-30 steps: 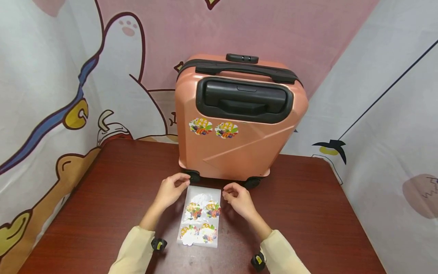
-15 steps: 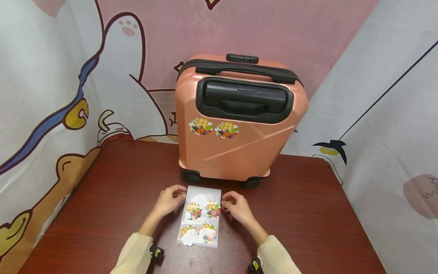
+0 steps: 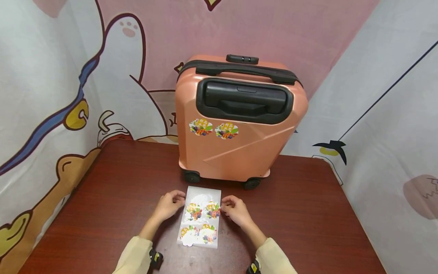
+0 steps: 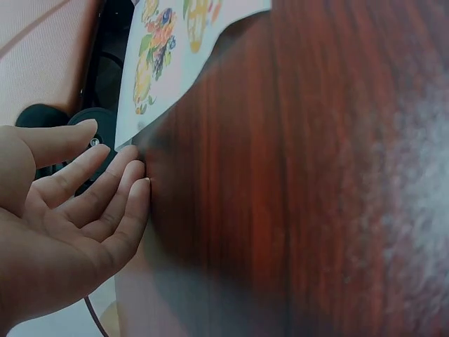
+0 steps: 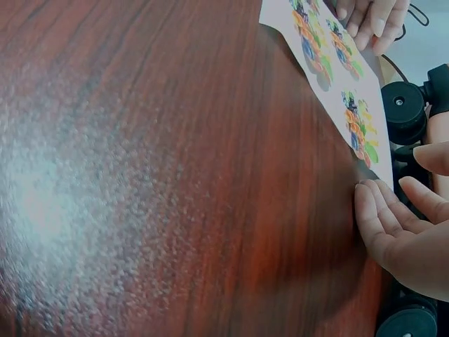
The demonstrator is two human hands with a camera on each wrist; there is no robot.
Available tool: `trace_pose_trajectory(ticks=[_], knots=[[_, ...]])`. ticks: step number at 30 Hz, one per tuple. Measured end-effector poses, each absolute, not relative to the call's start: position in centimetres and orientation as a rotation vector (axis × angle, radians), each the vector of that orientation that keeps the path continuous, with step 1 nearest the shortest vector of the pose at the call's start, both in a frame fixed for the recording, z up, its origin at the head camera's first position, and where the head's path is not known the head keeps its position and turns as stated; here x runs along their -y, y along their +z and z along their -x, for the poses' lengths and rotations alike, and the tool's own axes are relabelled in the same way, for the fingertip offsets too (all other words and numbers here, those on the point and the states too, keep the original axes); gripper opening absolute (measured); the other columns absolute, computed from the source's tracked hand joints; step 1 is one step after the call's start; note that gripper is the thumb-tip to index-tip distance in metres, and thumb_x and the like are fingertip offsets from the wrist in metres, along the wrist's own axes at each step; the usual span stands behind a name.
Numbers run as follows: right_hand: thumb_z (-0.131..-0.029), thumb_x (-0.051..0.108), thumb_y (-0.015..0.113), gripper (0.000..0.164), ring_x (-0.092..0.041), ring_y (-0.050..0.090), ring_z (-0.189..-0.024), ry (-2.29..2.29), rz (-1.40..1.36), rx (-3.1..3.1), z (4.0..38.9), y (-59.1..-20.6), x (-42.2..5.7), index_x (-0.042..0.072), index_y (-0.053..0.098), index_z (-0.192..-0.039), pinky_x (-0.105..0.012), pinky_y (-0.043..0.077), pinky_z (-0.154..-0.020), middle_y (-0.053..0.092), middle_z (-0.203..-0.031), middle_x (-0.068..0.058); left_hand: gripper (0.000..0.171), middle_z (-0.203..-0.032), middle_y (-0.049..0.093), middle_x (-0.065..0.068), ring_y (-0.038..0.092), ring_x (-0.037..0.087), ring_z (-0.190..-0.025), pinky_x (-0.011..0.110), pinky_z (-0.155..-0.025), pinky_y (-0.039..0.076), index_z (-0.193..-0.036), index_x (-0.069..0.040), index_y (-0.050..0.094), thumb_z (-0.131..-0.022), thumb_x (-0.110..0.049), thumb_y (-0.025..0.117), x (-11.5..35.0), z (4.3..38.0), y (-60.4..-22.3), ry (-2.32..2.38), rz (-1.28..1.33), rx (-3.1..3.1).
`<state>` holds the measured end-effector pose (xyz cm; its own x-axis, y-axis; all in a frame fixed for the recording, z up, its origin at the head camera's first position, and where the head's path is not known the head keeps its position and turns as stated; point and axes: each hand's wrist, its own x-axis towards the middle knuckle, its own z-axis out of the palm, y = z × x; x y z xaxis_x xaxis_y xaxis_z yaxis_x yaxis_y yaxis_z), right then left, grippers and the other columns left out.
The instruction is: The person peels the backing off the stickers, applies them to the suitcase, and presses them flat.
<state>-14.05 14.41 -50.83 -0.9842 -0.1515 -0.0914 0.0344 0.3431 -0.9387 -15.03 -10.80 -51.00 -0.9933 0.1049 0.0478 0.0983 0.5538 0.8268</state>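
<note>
A white sticker sheet (image 3: 202,191) lies on the table, printed with several colourful fruit stickers (image 3: 213,210); glare washes out part of its surface. My left hand (image 3: 167,205) is at the sheet's upper left edge, its fingers loosely bent and the thumb apart from them in the left wrist view. On the opposite edge, my right hand (image 3: 237,211) lies with relaxed fingers, fingertips right by the paper. Neither hand holds anything. Behind the sheet stands a pink suitcase (image 3: 236,148) with two round fruit stickers (image 3: 226,130) on its front.
The suitcase rests on black wheels (image 3: 252,183) on the dark red wooden table (image 3: 308,213), its black handle panel (image 3: 244,101) facing me. Cartoon-printed cloth (image 3: 260,30) hangs behind and on both sides. Both wrists wear black straps (image 3: 156,258).
Both hands have drawn back a little towards me along the sheet's sides, away from the suitcase wheels. Sheet and suitcase have stayed in place.
</note>
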Motion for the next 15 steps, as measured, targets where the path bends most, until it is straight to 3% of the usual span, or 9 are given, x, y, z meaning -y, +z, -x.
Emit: trace_pose_trajectory(ticks=[15], knots=[[-0.081,-0.005,0.060,0.020,-0.025,0.060,-0.071,-1.717,0.115,-2.446,14.00,-51.16,-14.14,-0.012,0.057,-0.099,-0.028,0.050,-0.056,0.062,-0.087,-0.016,0.015,-0.082,0.066,0.008,0.062,0.020,-0.074,0.035,-0.071,0.049,-0.092,0.000,0.064,-0.077,0.002,0.066,10.53,14.69,-51.09,1.485,-0.177,-2.735]])
